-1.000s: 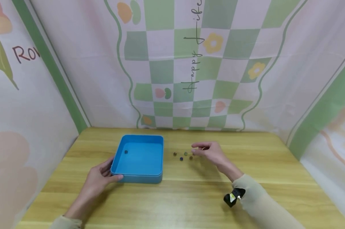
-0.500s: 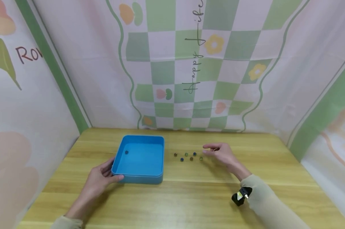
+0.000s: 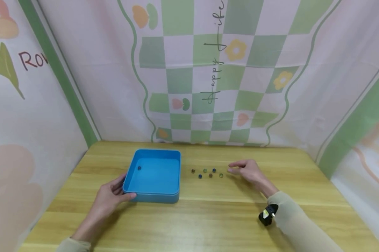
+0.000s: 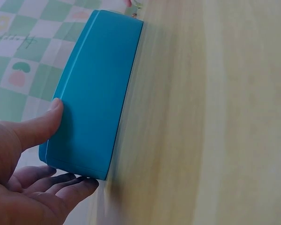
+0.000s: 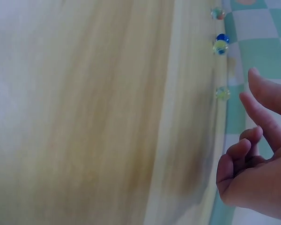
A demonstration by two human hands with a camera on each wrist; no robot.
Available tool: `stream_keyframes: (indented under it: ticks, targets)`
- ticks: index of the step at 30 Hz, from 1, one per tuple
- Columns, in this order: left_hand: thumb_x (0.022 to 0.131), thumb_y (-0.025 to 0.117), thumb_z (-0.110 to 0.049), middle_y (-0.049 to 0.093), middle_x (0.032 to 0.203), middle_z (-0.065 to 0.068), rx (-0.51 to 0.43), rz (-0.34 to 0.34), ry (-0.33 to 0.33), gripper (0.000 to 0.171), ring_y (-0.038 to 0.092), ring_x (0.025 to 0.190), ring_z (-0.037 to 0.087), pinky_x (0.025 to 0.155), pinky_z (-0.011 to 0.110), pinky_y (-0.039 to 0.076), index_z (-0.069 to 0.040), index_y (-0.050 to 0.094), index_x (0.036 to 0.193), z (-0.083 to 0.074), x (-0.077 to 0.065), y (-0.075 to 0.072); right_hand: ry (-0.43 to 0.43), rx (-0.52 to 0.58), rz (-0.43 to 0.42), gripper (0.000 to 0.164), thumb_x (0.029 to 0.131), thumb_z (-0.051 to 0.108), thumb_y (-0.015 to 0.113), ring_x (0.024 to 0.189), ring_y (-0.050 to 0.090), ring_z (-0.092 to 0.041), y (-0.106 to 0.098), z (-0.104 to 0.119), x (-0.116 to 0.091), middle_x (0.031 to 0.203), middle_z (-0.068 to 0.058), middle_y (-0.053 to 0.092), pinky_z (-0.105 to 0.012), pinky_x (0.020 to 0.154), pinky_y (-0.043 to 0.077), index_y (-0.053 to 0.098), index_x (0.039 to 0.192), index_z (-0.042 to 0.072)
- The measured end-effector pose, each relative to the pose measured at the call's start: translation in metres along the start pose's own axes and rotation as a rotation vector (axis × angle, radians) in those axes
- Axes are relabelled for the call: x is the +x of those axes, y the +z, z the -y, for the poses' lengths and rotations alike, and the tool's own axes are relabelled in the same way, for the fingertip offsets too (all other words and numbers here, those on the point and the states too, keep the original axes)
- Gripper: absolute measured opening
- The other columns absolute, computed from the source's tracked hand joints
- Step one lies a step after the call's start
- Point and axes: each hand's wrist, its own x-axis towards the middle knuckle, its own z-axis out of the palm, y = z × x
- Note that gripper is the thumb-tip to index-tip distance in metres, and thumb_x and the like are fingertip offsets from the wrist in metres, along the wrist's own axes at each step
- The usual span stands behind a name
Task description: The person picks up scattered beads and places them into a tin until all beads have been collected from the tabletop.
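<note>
A square blue plastic box (image 3: 170, 198) stands on the table with a single dark marble (image 3: 139, 168) inside, near its left wall. My left hand (image 3: 107, 196) grips the box's front left corner; in the left wrist view the thumb (image 4: 50, 123) lies on the front wall and the fingers (image 4: 77, 193) are at the side wall. Right of the box lie several small glass marbles, among them a blue one (image 3: 214, 170) and a yellow-green one (image 3: 221, 175). Just right of that yellow-green marble hovers my right hand (image 3: 249, 172), thumb and forefinger apart, other fingers curled, holding nothing.
The wooden table (image 3: 189, 227) runs back to a fabric curtain (image 3: 205, 115) with a green checked print, and more printed fabric hangs at both sides. A black device (image 3: 267, 215) is strapped at the right wrist.
My right hand has moved right, away from the marbles, uncovering the blue and yellow-green ones at the row's right end. The left hand still holds the box in place.
</note>
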Motion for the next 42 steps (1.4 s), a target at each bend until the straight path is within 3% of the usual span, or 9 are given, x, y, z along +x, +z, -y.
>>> stream_keyframes:
  ticks: [6,14,29,35,42]
  targets:
    - [0.087,0.09,-0.019,0.035,0.162,0.029,0.002,-0.002,0.001,0.094,0.046,0.143,0.044,0.109,0.042,0.049,0.002,0.035,0.161,0.0,-0.001,0.0,0.021,-0.044,0.001,0.041,0.094,0.02,0.082,0.141,0.043,-0.051,-0.001,-0.004,0.004,0.146,-0.029,0.057,-0.067,0.119,0.032,0.072,0.128,-0.002]
    - [0.088,0.088,-0.016,0.036,0.162,0.029,-0.035,0.0,0.006,0.092,0.045,0.143,0.044,0.109,0.042,0.048,0.003,0.035,0.161,-0.001,0.0,0.001,0.005,-0.127,-0.022,0.036,0.093,0.02,0.084,0.135,0.049,-0.053,0.0,-0.007,0.008,0.138,-0.029,0.063,-0.068,0.115,0.038,0.076,0.121,-0.001]
    - [0.088,0.089,-0.016,0.036,0.162,0.029,-0.038,-0.006,-0.009,0.092,0.046,0.143,0.044,0.109,0.042,0.048,0.003,0.035,0.161,-0.002,-0.001,0.001,-0.014,-0.184,-0.036,0.027,0.092,0.018,0.084,0.128,0.056,-0.052,0.004,-0.007,0.012,0.129,-0.028,0.068,-0.066,0.111,0.043,0.08,0.113,0.0]
    - [0.088,0.089,-0.015,0.036,0.162,0.029,-0.045,-0.007,-0.007,0.091,0.046,0.143,0.044,0.109,0.042,0.048,0.003,0.036,0.161,-0.001,0.0,0.001,-0.009,-0.169,-0.043,0.027,0.093,0.018,0.083,0.13,0.054,-0.052,0.006,-0.007,0.011,0.131,-0.028,0.068,-0.066,0.113,0.041,0.08,0.113,0.001]
    - [0.088,0.088,-0.014,0.036,0.161,0.031,-0.036,-0.004,0.005,0.091,0.046,0.142,0.047,0.109,0.045,0.048,0.004,0.035,0.16,-0.001,0.0,0.002,0.03,-0.076,-0.034,0.032,0.092,0.02,0.083,0.14,0.045,-0.05,0.006,0.001,0.01,0.139,-0.025,0.064,-0.067,0.12,0.031,0.079,0.118,0.003]
